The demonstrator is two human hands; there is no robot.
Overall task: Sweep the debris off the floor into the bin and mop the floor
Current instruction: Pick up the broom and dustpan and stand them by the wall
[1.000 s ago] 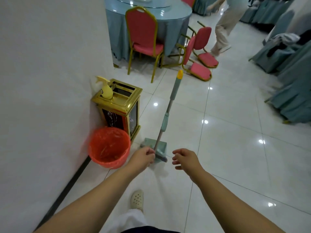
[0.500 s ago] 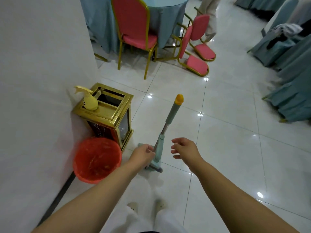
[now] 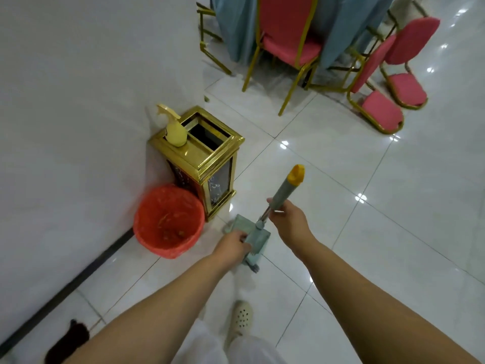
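A teal flat mop stands on the white tiled floor (image 3: 367, 258), its head (image 3: 256, 239) folded upward just right of the bin. The handle (image 3: 284, 191) rises toward me and ends in a yellow cap. My left hand (image 3: 233, 244) grips the edge of the mop head. Around the lower handle, below the teal grip, my right hand (image 3: 287, 220) is closed. The orange-lined bin (image 3: 168, 222) sits against the wall with some debris visible inside.
A gold-framed trash cabinet (image 3: 210, 164) with a yellow spray bottle (image 3: 174, 128) on top stands behind the bin, against the white wall. Red chairs (image 3: 286, 40) with gold frames surround a draped table ahead. A dark object (image 3: 67, 345) lies bottom left.
My right hand, open beside the handle before, has closed on it. The view has tipped downward and nearer to the bin. The left hand stays at the mop head.
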